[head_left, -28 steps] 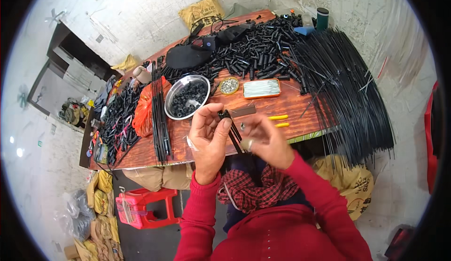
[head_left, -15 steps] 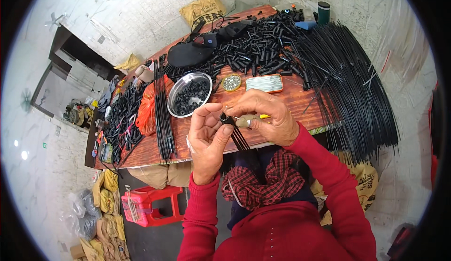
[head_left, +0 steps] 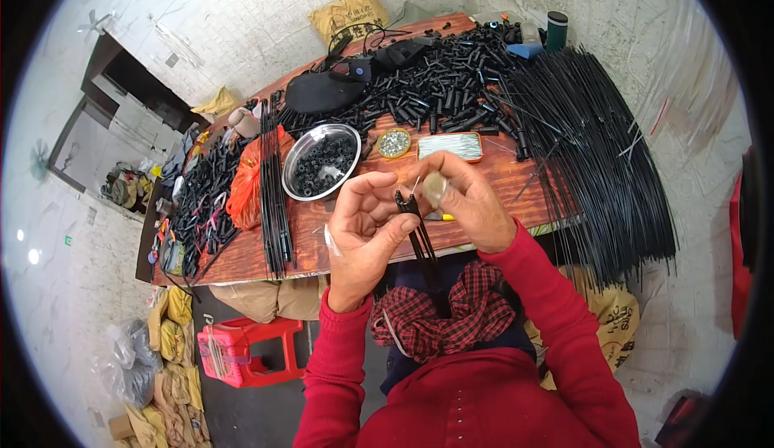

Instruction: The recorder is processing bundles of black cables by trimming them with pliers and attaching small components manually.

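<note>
Between its thumb and fingers, my left hand (head_left: 360, 238) grips a small bundle of thin black rods (head_left: 424, 250) with dark end pieces at the top. The rods' lower ends run down toward my lap. Close beside their tops, my right hand (head_left: 481, 210) is closed in a pinch, and a thin silvery pin or wire (head_left: 415, 186) shows at its fingertips. A beige covering (head_left: 435, 189) sits on one of its digits. Below the right hand, part of a yellow-handled tool (head_left: 440, 217) shows at the table edge.
On the wooden table (head_left: 500, 194) are a steel bowl (head_left: 288, 176) of small black parts, a round dish (head_left: 394, 143) of metal bits and a tray (head_left: 449, 147) of thin silvery pins. Black tubes (head_left: 451, 85) pile up behind. Long black rods (head_left: 601, 166) overhang the right edge.
The rod bundle has shifted slightly right and now stands more upright. My right hand has turned, bringing its beige-covered digit up beside the rod tops.
</note>
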The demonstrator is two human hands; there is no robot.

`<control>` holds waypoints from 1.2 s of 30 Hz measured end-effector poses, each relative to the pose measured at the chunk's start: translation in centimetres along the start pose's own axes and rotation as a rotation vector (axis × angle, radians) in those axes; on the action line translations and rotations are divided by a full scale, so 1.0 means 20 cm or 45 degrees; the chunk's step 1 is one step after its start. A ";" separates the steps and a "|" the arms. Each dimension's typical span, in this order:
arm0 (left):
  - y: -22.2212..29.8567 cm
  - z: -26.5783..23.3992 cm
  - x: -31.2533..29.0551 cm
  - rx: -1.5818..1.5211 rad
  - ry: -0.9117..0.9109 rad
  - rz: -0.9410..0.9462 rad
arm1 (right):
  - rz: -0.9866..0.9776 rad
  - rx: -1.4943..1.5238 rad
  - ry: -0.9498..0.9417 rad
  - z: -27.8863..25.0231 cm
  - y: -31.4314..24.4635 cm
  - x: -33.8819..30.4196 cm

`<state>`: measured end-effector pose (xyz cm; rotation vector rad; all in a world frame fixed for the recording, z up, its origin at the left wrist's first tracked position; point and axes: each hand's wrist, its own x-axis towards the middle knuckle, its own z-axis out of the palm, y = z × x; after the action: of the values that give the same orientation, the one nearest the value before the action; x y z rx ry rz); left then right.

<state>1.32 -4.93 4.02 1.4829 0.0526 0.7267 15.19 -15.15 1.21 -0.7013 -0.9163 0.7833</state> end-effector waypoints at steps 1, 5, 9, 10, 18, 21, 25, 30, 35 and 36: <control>0.00 -0.01 0.01 -0.012 -0.030 0.009 | 0.007 -0.061 -0.011 0.00 0.01 -0.01; -0.02 -0.06 0.02 -0.069 -0.066 -0.038 | -0.003 -0.124 -0.018 0.01 -0.02 -0.05; -0.01 -0.05 0.04 -0.072 -0.088 -0.034 | 0.036 -0.125 -0.002 0.03 -0.04 -0.06; -0.01 -0.04 0.04 -0.061 -0.086 -0.024 | 0.041 -0.133 -0.003 0.02 -0.04 -0.06; -0.04 0.00 0.03 -0.127 0.033 -0.074 | 0.215 0.343 0.033 0.03 -0.04 -0.07; -0.06 -0.01 0.07 -0.320 0.030 -0.232 | 0.175 0.377 0.091 0.02 0.02 -0.07; -0.05 -0.03 0.08 -0.411 -0.002 -0.326 | 0.186 0.261 0.063 0.03 -0.02 -0.06; -0.05 -0.04 0.08 -0.426 -0.039 -0.363 | 0.212 0.185 0.075 0.02 -0.03 -0.06; -0.08 -0.09 0.06 -0.528 -0.155 -0.337 | 0.204 0.244 -0.037 0.02 -0.02 -0.05; -0.08 -0.08 0.06 -0.523 -0.150 -0.329 | 0.194 0.249 -0.031 0.02 -0.02 -0.05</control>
<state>2.06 -2.79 2.81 1.0967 0.0039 0.4093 14.58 -16.10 1.20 -0.5946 -0.8018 1.0041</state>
